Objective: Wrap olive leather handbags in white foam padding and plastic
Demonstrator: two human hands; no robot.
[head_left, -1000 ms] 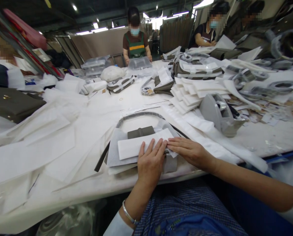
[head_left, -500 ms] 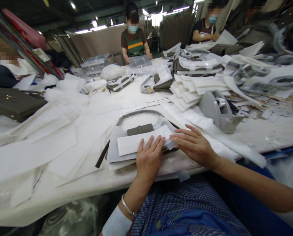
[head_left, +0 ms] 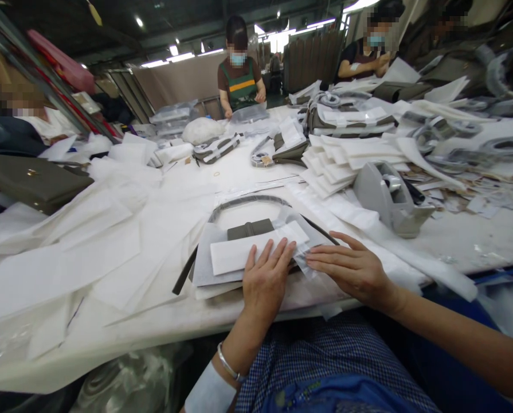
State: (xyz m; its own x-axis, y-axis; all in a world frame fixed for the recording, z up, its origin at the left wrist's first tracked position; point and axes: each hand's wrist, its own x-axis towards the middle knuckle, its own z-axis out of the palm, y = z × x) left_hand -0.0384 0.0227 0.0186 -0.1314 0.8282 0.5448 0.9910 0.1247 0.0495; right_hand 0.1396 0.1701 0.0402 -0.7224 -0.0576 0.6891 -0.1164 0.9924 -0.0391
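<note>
My left hand [head_left: 267, 281] lies flat, fingers spread, on a white foam strip [head_left: 234, 256]. That strip rests on a dark olive bag [head_left: 250, 228], which is partly covered by thin white sheet. A wrapped handle [head_left: 251, 201] arches behind the bag, and a dark strap end [head_left: 185, 272] sticks out at its left. At the bag's right side, the extended fingers of my right hand [head_left: 353, 269] touch a piece of translucent wrap [head_left: 310, 265].
White sheets [head_left: 97, 258] cover the table's left part, beside another olive bag [head_left: 32, 180]. A grey tape dispenser [head_left: 387, 198] and stacked foam pieces [head_left: 337, 160] stand to the right. Across the table a person in a green apron [head_left: 241, 80] handles clear plastic.
My right hand has moved slightly down along the bag's right side, and the wrap there lies lower. My left hand stays on the foam strip. The view has shifted a little.
</note>
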